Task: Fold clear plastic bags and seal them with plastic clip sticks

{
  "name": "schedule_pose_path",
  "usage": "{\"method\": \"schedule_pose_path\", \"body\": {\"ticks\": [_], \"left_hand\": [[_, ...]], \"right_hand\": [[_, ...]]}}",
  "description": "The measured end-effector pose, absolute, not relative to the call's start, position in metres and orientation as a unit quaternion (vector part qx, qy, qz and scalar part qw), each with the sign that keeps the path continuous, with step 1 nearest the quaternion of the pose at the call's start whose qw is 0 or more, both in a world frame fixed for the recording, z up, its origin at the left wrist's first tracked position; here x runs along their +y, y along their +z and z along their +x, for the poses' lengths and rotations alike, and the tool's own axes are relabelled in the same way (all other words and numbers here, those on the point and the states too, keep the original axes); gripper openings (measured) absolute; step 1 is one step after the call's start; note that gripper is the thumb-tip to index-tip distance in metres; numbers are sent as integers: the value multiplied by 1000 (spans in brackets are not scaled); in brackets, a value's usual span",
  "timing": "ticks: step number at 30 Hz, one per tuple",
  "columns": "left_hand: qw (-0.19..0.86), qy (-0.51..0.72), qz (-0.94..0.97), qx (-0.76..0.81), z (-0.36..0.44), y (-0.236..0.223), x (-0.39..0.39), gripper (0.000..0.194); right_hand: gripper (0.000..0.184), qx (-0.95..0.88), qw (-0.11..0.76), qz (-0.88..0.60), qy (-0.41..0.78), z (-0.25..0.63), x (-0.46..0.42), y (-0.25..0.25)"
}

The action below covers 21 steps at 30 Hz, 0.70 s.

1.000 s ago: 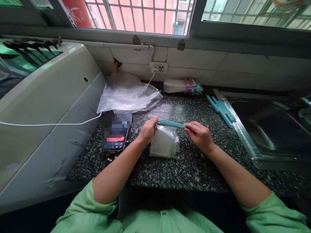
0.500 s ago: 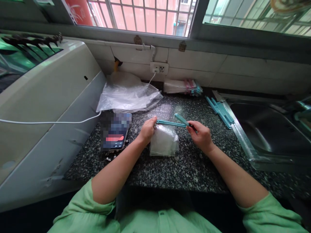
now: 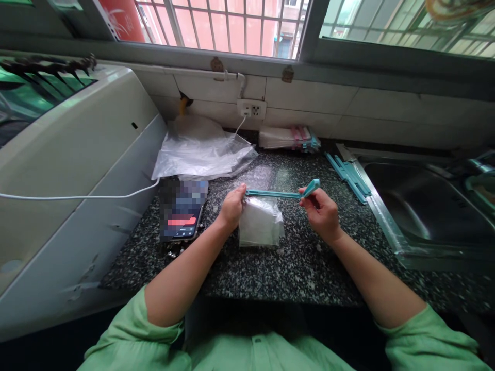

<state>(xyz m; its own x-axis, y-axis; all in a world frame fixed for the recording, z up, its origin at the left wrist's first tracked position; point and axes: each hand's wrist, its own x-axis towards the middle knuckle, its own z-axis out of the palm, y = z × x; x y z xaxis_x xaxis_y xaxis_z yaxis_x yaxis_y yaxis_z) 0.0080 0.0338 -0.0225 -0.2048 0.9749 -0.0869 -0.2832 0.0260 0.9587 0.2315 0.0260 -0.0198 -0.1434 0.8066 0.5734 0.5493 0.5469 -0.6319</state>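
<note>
Left hand [image 3: 232, 208]: your fingers are drawn in, pinching the left end of the blue clip [image 3: 273, 194].
Clear bag [image 3: 259, 221]: just on your side of the clip, top edge along it; can't tell whether the clip grips it.
Blue clip: between your hands, long axis left to right, almost level. Neither hand nearer; you have one at each end. Raised bar [image 3: 312, 186] slants up and rightward from the right end.
Right hand [image 3: 323, 214]: your fingertips pinch the clip's right end, beside the raised bar; gap nearly closed.
</note>
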Motion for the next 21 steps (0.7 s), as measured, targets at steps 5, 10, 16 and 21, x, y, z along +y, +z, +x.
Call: {"method": "schedule_pose_path", "body": {"ticks": [5, 10, 16, 21], "left_hand": [[521, 606, 356, 484, 6, -24, 34, 30], [506, 618, 353, 487, 5, -28, 36, 33], [532, 645, 322, 444, 4, -33, 39, 32], [529, 671, 279, 438, 4, -32, 39, 27]], "right_hand": [[16, -730, 488, -464, 117, 233, 27, -19], [15, -718, 504, -461, 132, 234, 28, -19], [18, -678, 542, -456, 196, 234, 28, -21], [15, -635, 577, -434, 275, 230, 23, -10]]}}
